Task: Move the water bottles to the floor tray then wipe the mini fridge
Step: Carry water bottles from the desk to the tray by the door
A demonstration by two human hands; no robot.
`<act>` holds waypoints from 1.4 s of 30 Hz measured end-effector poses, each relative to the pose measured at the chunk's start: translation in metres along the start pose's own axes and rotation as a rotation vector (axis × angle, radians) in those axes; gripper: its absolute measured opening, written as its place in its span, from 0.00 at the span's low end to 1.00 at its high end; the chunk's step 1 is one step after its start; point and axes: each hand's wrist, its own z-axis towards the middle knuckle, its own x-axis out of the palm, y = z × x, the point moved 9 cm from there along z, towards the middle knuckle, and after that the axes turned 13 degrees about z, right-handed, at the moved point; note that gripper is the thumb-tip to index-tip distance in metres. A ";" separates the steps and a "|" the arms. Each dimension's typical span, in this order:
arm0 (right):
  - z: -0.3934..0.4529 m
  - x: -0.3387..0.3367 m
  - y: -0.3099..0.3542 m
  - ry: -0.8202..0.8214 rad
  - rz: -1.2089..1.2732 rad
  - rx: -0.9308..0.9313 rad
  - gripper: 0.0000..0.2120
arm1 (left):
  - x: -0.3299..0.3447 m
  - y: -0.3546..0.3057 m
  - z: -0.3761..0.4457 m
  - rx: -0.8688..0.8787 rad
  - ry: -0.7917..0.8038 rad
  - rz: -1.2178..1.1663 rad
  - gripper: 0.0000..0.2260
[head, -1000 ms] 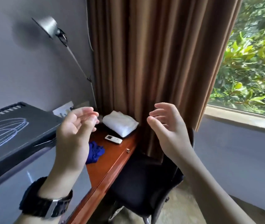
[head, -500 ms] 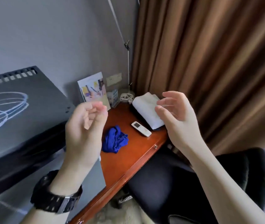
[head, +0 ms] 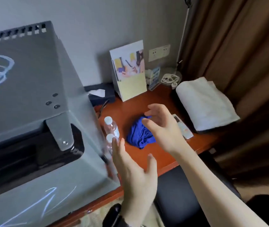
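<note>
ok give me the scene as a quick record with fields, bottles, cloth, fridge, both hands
bottles: two water bottles, white caps, upright on the desk right beside the mini fridge
cloth: blue cloth, crumpled on the desk, partly under the right hand
fridge: grey, top smeared with pale streaks
left hand: left hand open, fingertips at the nearer bottle, holding nothing
right hand: right hand open, over the cloth, contact unclear
floor tray: not in view

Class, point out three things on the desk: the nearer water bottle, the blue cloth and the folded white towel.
nearer water bottle (head: 110, 138): head view, on its white cap.
blue cloth (head: 138, 134): head view, on its crumpled middle.
folded white towel (head: 202, 102): head view, on its top face.
</note>
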 end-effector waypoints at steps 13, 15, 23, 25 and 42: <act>0.108 0.168 -0.169 0.439 0.116 0.295 0.23 | 0.077 0.142 0.060 -0.344 -0.171 0.242 0.39; 0.117 0.176 -0.192 0.424 0.136 0.336 0.19 | 0.083 0.151 0.064 -0.352 -0.185 0.265 0.40; 0.111 0.155 -0.183 0.426 0.033 0.269 0.14 | 0.094 0.162 0.071 -0.387 -0.197 0.390 0.32; 0.102 0.140 -0.163 0.407 0.079 0.205 0.13 | 0.088 0.148 0.064 -0.337 -0.154 0.448 0.29; -0.019 0.039 0.320 0.275 0.368 -0.556 0.04 | -0.186 -0.205 0.030 0.241 -0.202 -0.547 0.24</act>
